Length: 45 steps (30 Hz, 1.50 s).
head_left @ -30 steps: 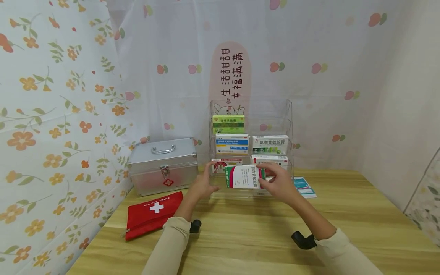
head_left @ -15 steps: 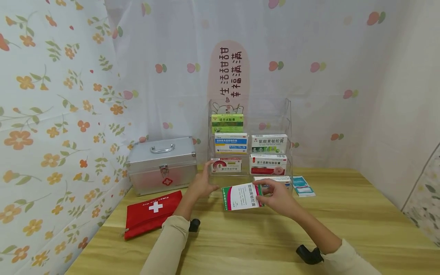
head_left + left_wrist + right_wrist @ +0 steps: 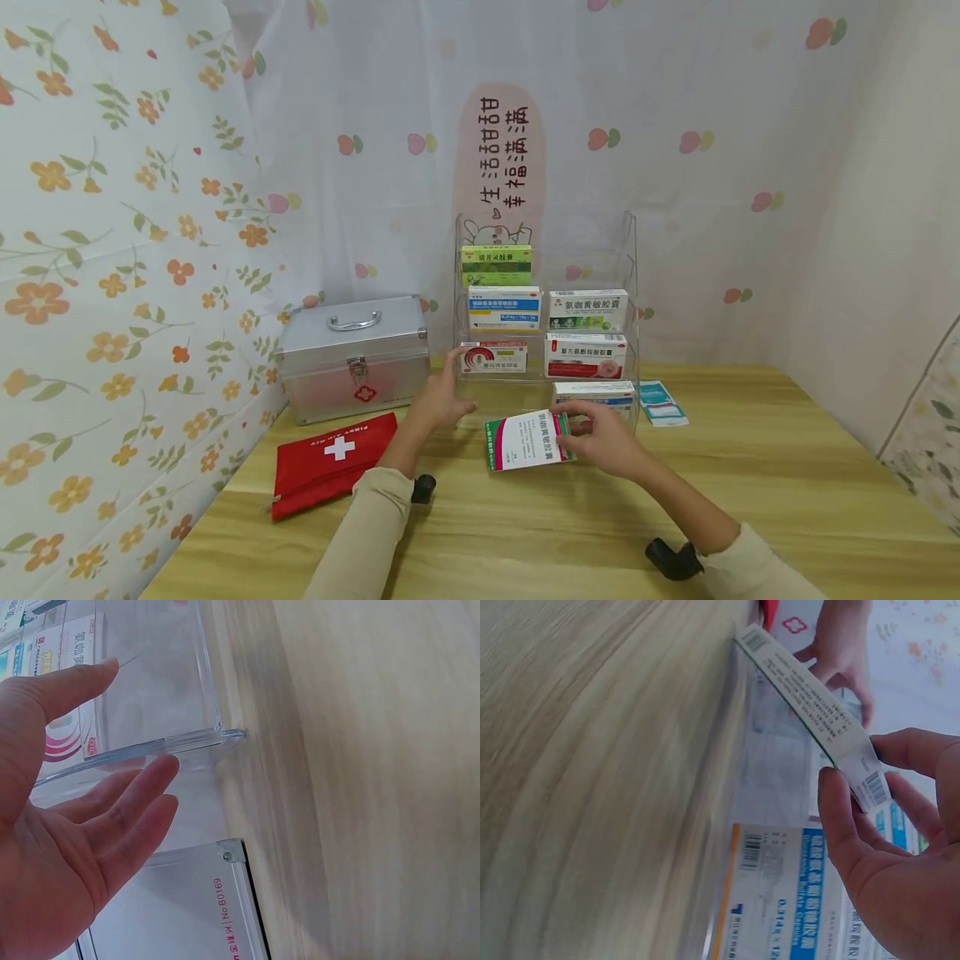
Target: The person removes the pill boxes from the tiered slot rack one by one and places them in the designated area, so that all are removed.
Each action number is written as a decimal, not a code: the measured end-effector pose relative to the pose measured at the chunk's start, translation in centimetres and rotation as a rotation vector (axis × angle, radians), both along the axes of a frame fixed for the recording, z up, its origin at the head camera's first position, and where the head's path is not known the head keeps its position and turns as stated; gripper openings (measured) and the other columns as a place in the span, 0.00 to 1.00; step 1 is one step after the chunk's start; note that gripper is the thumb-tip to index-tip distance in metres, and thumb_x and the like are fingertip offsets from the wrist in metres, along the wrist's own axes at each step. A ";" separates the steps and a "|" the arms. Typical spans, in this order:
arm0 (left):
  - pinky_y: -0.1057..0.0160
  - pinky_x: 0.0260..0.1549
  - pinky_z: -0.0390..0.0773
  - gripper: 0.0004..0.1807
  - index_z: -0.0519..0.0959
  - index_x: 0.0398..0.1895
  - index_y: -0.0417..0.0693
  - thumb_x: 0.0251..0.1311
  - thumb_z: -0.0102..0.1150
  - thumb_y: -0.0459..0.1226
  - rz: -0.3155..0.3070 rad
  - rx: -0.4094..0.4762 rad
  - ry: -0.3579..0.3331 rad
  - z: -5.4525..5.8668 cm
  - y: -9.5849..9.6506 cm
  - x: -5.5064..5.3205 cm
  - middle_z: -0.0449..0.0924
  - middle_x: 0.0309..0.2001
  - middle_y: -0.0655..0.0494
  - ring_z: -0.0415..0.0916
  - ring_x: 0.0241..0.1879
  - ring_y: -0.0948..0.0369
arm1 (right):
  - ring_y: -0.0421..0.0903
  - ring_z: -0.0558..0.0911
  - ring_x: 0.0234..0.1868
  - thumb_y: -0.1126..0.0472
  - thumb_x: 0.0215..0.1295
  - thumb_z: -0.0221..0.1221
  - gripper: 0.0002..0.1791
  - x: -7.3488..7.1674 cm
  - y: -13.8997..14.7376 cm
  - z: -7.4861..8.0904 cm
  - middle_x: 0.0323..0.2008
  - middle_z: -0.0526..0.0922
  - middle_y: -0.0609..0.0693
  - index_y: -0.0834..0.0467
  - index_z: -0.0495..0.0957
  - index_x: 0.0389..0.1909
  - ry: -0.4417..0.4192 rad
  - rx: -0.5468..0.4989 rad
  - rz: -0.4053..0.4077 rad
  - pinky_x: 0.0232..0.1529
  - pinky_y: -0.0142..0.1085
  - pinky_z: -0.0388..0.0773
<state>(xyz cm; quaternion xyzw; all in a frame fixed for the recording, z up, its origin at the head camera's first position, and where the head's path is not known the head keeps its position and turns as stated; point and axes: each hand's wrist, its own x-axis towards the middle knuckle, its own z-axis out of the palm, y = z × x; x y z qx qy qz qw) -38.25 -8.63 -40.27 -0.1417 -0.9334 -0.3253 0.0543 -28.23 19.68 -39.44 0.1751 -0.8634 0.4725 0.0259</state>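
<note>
My right hand (image 3: pixel 606 437) pinches one end of a white, green and magenta medicine box (image 3: pixel 525 440) with Chinese lettering. The box is tilted and hangs in front of the lowest tier of a clear acrylic display rack (image 3: pixel 546 381). In the right wrist view, thumb and fingers lie on opposite faces of the medicine box (image 3: pixel 810 705). At the rack's left side is my left hand (image 3: pixel 441 400), thumb apart from the fingers. The left wrist view shows the rack's side panel (image 3: pixel 165 744) passing between that thumb and the fingers, with fingertips right at its edge.
Several medicine boxes stand in the rack, including a green one (image 3: pixel 496 267) and a red-white one (image 3: pixel 585 358). A silver first aid case (image 3: pixel 352 358) and red pouch (image 3: pixel 333 467) are left on the wooden table (image 3: pixel 525 533). A teal-white packet (image 3: pixel 662 404) lies right of the rack.
My right hand has lowered the medicine box from before the rack's red-white boxes toward the table, tilting it. My left hand has stayed at the rack's left side.
</note>
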 end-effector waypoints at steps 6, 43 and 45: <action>0.57 0.23 0.72 0.54 0.44 0.73 0.67 0.53 0.74 0.40 -0.012 -0.011 0.011 0.0 -0.1 -0.1 0.74 0.23 0.48 0.72 0.19 0.56 | 0.58 0.83 0.49 0.64 0.62 0.67 0.23 -0.8 0.3 -0.8 0.57 0.79 0.61 0.59 0.79 0.59 -0.058 0.030 0.005 0.43 0.43 0.83; 0.60 0.17 0.70 0.55 0.40 0.76 0.70 0.57 0.70 0.45 -0.029 -0.051 0.008 -0.3 -0.5 -0.2 0.70 0.21 0.50 0.69 0.17 0.58 | 0.46 0.83 0.26 0.66 0.65 0.63 0.18 -4.4 -2.9 -3.4 0.30 0.86 0.55 0.70 0.80 0.54 -0.132 0.011 0.161 0.25 0.38 0.81; 0.60 0.18 0.70 0.54 0.39 0.77 0.68 0.59 0.69 0.46 -0.036 -0.069 0.022 -0.3 -0.6 -0.1 0.70 0.21 0.50 0.68 0.18 0.58 | 0.46 0.83 0.26 0.67 0.66 0.63 0.17 -4.4 -3.0 -3.4 0.28 0.86 0.55 0.71 0.80 0.53 -0.122 0.006 0.169 0.25 0.39 0.81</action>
